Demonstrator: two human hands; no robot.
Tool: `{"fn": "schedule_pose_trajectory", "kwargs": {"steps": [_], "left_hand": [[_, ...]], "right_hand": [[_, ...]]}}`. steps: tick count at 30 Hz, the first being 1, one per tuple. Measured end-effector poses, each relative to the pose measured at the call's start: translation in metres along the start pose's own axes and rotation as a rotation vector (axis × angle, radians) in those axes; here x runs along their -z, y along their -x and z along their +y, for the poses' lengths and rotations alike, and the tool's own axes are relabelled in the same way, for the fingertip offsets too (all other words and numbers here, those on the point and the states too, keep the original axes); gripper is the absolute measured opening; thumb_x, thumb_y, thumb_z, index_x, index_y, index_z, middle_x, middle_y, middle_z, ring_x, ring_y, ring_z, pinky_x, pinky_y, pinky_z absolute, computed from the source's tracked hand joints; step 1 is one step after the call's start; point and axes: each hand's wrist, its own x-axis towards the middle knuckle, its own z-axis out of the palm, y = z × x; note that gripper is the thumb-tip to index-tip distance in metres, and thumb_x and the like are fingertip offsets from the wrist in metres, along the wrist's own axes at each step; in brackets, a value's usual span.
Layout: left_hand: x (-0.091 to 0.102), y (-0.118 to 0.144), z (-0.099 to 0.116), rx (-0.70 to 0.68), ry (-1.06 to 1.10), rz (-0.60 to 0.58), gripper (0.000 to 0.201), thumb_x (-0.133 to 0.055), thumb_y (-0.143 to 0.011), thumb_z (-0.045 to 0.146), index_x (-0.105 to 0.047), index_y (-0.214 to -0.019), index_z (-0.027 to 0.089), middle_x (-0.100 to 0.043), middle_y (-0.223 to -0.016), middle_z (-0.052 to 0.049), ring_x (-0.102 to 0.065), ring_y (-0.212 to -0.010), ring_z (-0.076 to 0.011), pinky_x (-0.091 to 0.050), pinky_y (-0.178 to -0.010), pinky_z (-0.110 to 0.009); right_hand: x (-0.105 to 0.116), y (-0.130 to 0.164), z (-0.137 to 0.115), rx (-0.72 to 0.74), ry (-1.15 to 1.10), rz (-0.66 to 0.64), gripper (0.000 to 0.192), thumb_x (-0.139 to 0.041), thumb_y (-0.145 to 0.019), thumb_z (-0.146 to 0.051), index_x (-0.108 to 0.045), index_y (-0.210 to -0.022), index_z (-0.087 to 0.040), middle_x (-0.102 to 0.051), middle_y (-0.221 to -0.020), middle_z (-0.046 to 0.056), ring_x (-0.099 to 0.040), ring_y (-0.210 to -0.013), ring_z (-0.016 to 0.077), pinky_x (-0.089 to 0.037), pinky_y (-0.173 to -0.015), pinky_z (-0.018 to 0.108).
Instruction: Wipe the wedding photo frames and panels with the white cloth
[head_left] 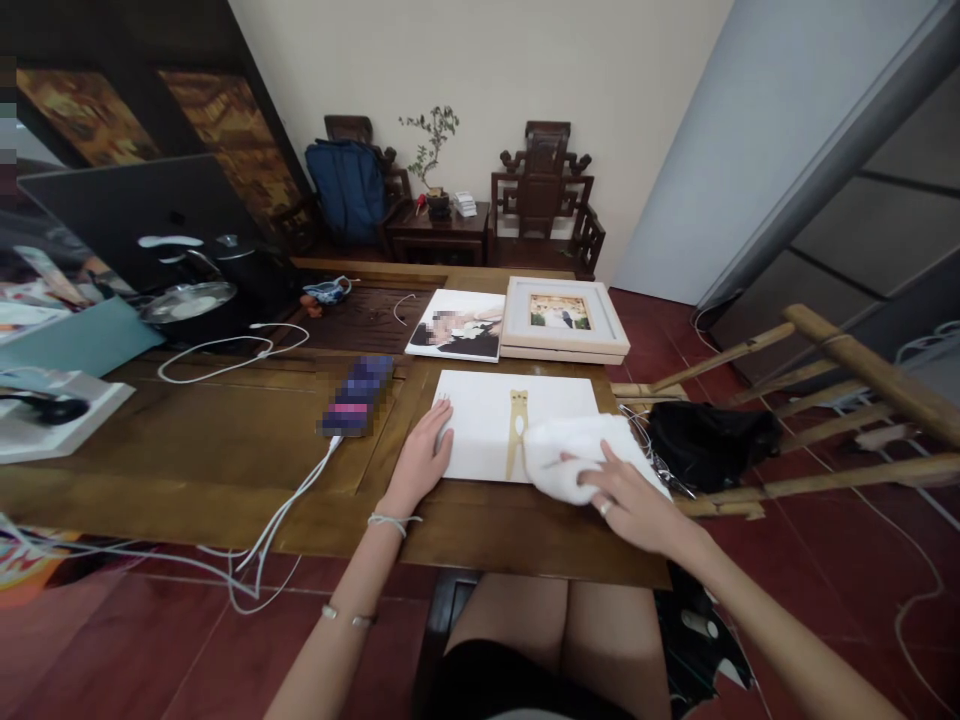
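Left hand (pixel 424 450) lies flat, fingers extended, pressing the left edge of the white canvas (pixel 487 415), gripping nothing. Right hand (pixel 626 500) rests palm-down, loosely spread, on a white cloth (pixel 570 455) covering the canvas's right side. Framed photo (pixel 564 317) sits beyond both hands.

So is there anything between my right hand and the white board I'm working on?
Yes: a white cloth lies under the right hand, between it and the board. The left hand rests directly on the board's left edge, nothing between.
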Motion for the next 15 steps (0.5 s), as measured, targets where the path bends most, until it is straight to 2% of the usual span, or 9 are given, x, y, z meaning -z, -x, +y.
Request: {"fn": "schedule_pose_trajectory", "kwargs": {"steps": [4,6,8,11,13,15], "left_hand": [[0.0,-0.001,-0.001,0.0,-0.003,0.003,0.039,-0.046,-0.086,0.025,-0.057,-0.123,0.016,-0.05,-0.136,-0.012,-0.043,-0.129,-0.0244,-0.03,-0.111,-0.045],[0.0,-0.001,-0.002,-0.004,-0.007,-0.001,0.038,-0.046,-0.087,0.025,-0.057,-0.123,0.016,-0.05,-0.136,-0.012,-0.043,-0.129,-0.0244,-0.03,-0.111,-0.045],[0.001,-0.001,-0.002,-0.01,-0.019,-0.006,0.038,-0.046,-0.087,0.025,-0.056,-0.123,0.016,-0.05,-0.136,-0.012,-0.043,-0.129,-0.0242,-0.031,-0.111,-0.045],[0.001,-0.001,-0.003,-0.012,-0.053,-0.018,0.039,-0.045,-0.088,0.025,-0.055,-0.124,0.014,-0.049,-0.137,-0.013,-0.042,-0.13,-0.0237,-0.031,-0.111,-0.044],[0.001,0.0,-0.003,-0.014,-0.071,-0.023,0.039,-0.044,-0.088,0.024,-0.055,-0.124,0.013,-0.049,-0.137,-0.014,-0.043,-0.13,-0.0234,-0.032,-0.111,-0.043],[0.001,0.0,-0.004,-0.018,-0.082,-0.025,0.039,-0.043,-0.089,0.024,-0.054,-0.124,0.013,-0.049,-0.137,-0.014,-0.042,-0.13,-0.0231,-0.032,-0.11,-0.044]], "right_hand": [[0.014,-0.06,0.028,-0.069,0.024,0.066,0.032,-0.035,-0.078,-0.012,-0.065,-0.087,-0.019,-0.071,-0.088,0.005,-0.062,-0.089,0.0229,-0.029,-0.103,0.045],[0.02,-0.09,0.037,-0.086,-0.002,0.103,0.032,-0.035,-0.079,-0.013,-0.066,-0.085,-0.018,-0.07,-0.087,0.005,-0.061,-0.09,0.0225,-0.036,-0.096,0.038],[0.021,-0.114,0.037,-0.107,-0.031,0.156,0.033,-0.034,-0.079,-0.013,-0.066,-0.089,-0.017,-0.07,-0.096,0.006,-0.06,-0.096,0.0232,-0.038,-0.091,0.035],[0.007,-0.13,0.025,-0.114,-0.031,0.18,0.038,-0.032,-0.082,-0.011,-0.064,-0.102,-0.017,-0.066,-0.111,0.009,-0.055,-0.108,0.0258,-0.029,-0.101,0.047],[-0.011,-0.124,0.01,-0.097,-0.007,0.178,0.04,-0.033,-0.082,-0.011,-0.062,-0.108,-0.015,-0.06,-0.122,0.012,-0.047,-0.12,0.0281,-0.017,-0.105,0.057],[-0.028,-0.106,-0.006,-0.045,0.018,0.177,0.039,-0.036,-0.079,-0.01,-0.062,-0.109,-0.014,-0.052,-0.132,0.015,-0.033,-0.132,0.0289,-0.009,-0.106,0.062]]}}
